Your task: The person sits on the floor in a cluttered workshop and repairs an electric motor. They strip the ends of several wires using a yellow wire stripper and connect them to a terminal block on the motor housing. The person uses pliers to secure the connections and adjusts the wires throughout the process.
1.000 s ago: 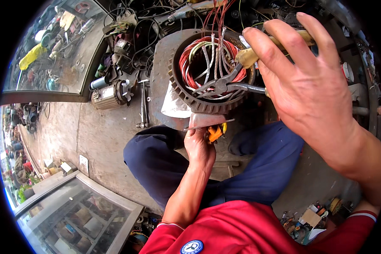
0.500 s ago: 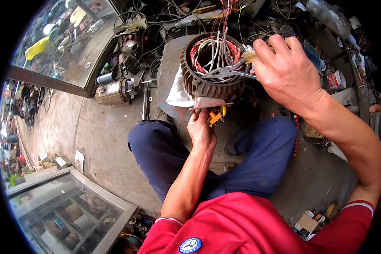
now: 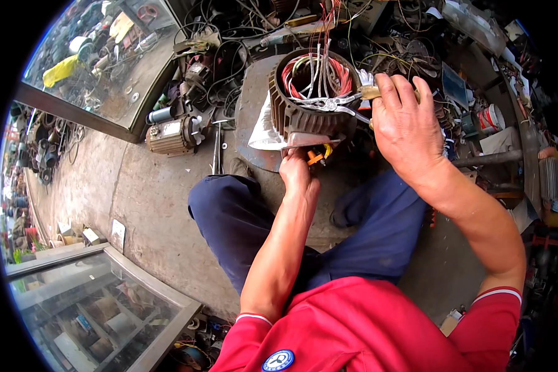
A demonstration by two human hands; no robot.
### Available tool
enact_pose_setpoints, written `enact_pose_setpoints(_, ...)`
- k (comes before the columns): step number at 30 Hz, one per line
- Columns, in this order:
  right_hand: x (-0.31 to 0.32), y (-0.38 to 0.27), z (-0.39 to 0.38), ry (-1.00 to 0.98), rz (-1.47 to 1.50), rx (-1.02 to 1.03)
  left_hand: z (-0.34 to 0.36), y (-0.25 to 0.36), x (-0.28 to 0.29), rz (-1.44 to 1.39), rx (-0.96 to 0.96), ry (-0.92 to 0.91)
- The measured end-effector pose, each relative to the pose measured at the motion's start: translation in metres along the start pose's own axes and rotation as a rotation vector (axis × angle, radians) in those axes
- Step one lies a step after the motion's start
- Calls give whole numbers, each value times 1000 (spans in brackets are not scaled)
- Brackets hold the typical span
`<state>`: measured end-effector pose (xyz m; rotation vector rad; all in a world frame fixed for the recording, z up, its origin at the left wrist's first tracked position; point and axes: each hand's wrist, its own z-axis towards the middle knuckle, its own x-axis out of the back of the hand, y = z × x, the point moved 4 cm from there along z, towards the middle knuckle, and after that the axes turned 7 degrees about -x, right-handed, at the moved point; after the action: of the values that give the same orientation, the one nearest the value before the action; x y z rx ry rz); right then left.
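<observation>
In front of me an open electric motor housing (image 3: pixel 282 119) with cooling fins stands upright. Inside its round mouth lies a ring of red and white wire windings (image 3: pixel 341 73), and thin leads rise out of the opening. My right hand (image 3: pixel 409 127) is closed around the handles of pliers (image 3: pixel 338 103), whose jaws reach over the near rim by the windings. My left hand (image 3: pixel 296 170) grips the metal terminal box (image 3: pixel 310 141) on the housing's near side; its fingertips are partly hidden beneath. Beside it hang orange and yellow pieces (image 3: pixel 317 156).
The housing rests on a round metal plate (image 3: pixel 249 118) with a white sheet (image 3: pixel 266 133) next to it. A smaller motor (image 3: pixel 170 135) lies to the left. Glass-topped cases (image 3: pixel 180 302) stand at the left, and tangled cables (image 3: pixel 226 80) and parts crowd the far side.
My right hand has come down slightly, and its elbow has drawn inward. The plier handles have turned and stand wider apart. My left hand stays at the terminal box.
</observation>
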<state>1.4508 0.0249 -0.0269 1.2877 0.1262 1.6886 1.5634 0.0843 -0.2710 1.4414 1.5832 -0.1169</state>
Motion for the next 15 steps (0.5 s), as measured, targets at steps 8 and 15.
enact_pose_setpoints(8,-1,-13,-4,44,-3,-3,0,3,1,51,20,18)
enact_pose_setpoints(15,6,-19,-5,-169,110,5,-8,9,4,54,40,-83)
